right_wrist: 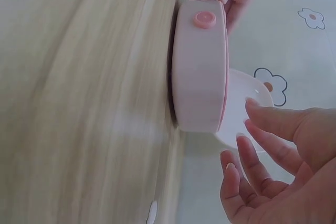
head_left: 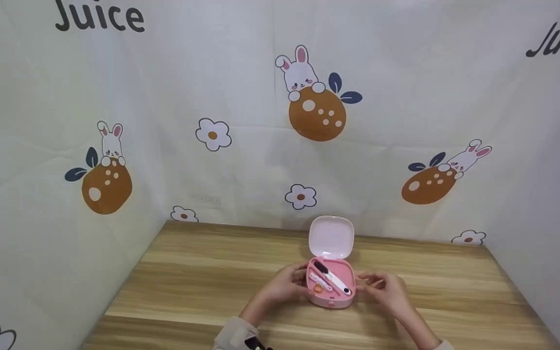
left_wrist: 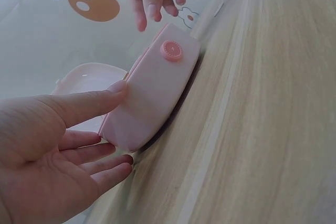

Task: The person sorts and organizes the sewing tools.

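Note:
A small pink box [head_left: 320, 301] stands on the table with its pale lid [head_left: 331, 237] raised at the back. Inside lies a slim white tool [head_left: 339, 283] with a dark end, beside a small white strip-like piece [head_left: 320, 282] and a round orange piece [head_left: 318, 288]. My left hand [head_left: 282, 284] is at the box's left side, thumb touching its rim and fingers extended along the side. My right hand [head_left: 389, 291] is just right of the box, fingers loosely bent and apart from it in the right wrist view. A round pink clasp [left_wrist: 171, 50] shows on the front.
The wood-grain table [head_left: 202, 272] meets a pale cloth backdrop [head_left: 241, 170] printed with rabbits, oranges and flowers, which rises behind and along both sides. The raised lid stands close to the back cloth.

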`<state>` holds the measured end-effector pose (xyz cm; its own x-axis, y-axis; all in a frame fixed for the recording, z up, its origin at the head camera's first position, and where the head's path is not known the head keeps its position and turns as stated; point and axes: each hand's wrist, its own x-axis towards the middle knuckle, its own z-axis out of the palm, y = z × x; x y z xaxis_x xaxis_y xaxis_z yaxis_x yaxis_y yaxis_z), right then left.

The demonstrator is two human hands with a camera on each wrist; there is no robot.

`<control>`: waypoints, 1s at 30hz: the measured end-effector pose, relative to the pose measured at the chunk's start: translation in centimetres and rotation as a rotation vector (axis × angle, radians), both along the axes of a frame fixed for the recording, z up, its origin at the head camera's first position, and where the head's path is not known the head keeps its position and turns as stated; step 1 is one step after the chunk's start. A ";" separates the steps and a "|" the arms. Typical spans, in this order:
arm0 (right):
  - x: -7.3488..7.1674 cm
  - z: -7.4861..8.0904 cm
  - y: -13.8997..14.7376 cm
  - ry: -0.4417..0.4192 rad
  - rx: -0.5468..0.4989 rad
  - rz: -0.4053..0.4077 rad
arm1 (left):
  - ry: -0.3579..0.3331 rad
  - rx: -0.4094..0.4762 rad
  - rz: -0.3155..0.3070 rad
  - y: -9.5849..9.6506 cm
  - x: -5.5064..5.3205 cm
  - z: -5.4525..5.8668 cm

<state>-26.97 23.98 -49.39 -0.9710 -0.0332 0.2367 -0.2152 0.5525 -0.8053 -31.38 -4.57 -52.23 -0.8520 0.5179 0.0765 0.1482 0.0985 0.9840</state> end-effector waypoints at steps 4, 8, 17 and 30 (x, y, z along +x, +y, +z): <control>0.2 -0.3 0.8 0.002 0.027 0.010 | -0.023 -0.003 0.005 0.0 0.1 0.0; 0.4 -0.4 1.6 -0.005 0.040 0.027 | -0.042 0.001 0.011 0.0 0.3 0.1; 0.8 -0.5 3.4 -0.048 0.071 0.001 | -0.040 -0.005 0.023 0.1 0.3 0.2; 1.3 -1.5 6.2 -0.057 0.142 0.063 | 0.090 -0.090 0.031 0.0 0.6 0.8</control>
